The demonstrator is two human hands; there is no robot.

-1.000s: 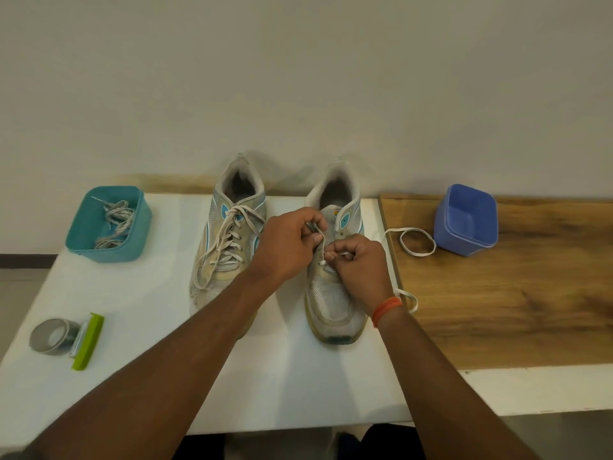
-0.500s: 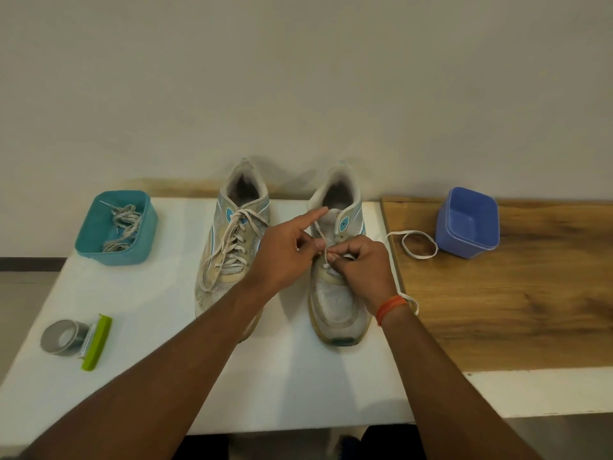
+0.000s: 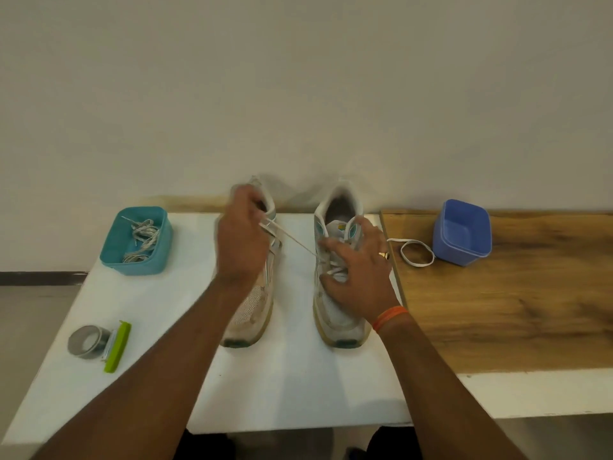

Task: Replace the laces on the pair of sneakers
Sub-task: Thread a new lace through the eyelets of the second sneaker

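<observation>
Two worn white sneakers with teal accents stand side by side on the white table, toes toward me. My left hand (image 3: 240, 239) is raised over the left sneaker (image 3: 253, 313) and pinches one end of a white lace (image 3: 298, 244), drawn taut from the right sneaker's eyelets. My right hand (image 3: 360, 277) rests on the right sneaker (image 3: 335, 313), fingers spread over its lacing; it wears a ring and an orange wristband. The lace's other end (image 3: 416, 252) lies looped on the wooden surface to the right.
A teal tub (image 3: 136, 242) with old grey laces sits at the back left. A blue tub (image 3: 462, 232) stands on the wooden top (image 3: 514, 303) to the right. A tape roll (image 3: 88, 341) and a green clip (image 3: 117, 346) lie at the front left.
My left hand has pulled the lace up and to the left, away from the right sneaker. My right hand has let go of the lace and spread flat on the shoe.
</observation>
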